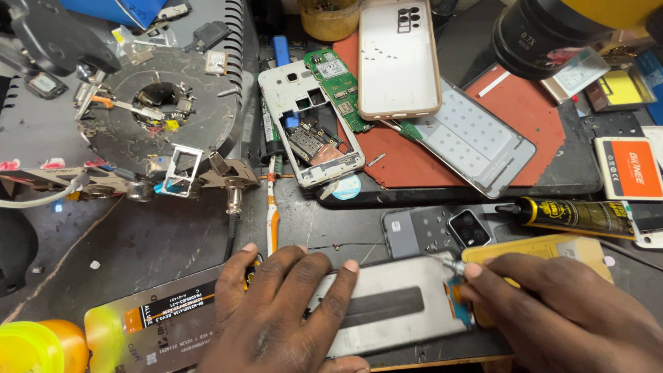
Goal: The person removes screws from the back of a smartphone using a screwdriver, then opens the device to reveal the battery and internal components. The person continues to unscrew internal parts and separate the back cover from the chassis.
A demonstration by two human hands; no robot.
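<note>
Fingers [324, 276] of left hand [276, 311] spread flat, pinning grey phone panel [394, 304] at near tabletop [159, 242] edge; right hand [559, 311] pinches a thin metal tool [449, 262], tip touching panel's right end. Behind: glue tube [580, 215], grey back cover [435, 231]. Farther: gutted white phone frame [311, 124], green board [338, 86].

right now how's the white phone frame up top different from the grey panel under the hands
The white phone frame lies untouched at the back of the bench, while the grey panel sits at the front edge, pressed by the left hand. The white phone frame is open, its circuit parts exposed; the grey panel shows a plain face with one dark strip. The right hand puts a tool tip to the grey panel's corner. Both lie flat.
</note>
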